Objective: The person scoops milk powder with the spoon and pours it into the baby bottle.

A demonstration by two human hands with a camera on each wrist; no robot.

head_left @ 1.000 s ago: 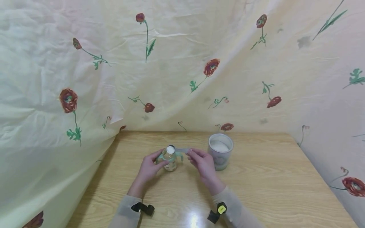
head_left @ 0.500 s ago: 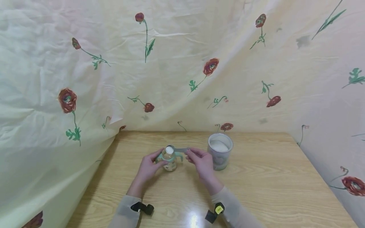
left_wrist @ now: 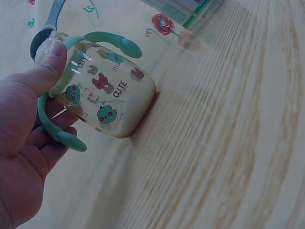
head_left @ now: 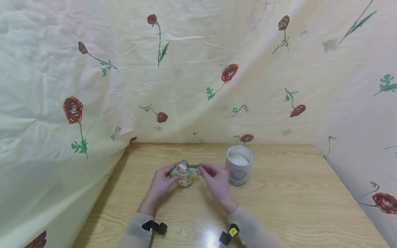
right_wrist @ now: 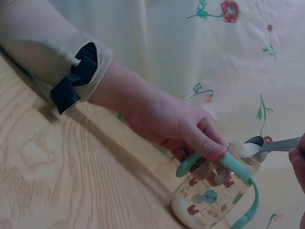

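A clear baby bottle (head_left: 185, 180) with green handles and cartoon prints stands on the table, its mouth uncovered. My left hand (head_left: 163, 179) grips it around the neck, thumb on the near side in the left wrist view. Pale powder lies at the bottom of the bottle (left_wrist: 136, 107). My right hand (head_left: 217, 181) pinches the handle of a grey measuring scoop (right_wrist: 281, 144). The scoop's bowl is tipped at the bottle's mouth, and white powder (right_wrist: 249, 150) spills from it into the opening. In the right wrist view only the fingertips of my right hand show, at the right edge.
Just right of my right hand stands an open canister (head_left: 239, 172) with white powder inside. A flower-print cloth (head_left: 192, 86) hangs behind the wooden table (head_left: 285, 193) and along its sides. Both sleeves carry black wrist straps.
My right hand has moved slightly left and turned, tipping the scoop from level to tilted over the bottle's mouth. My left hand and the bottle stay in place.
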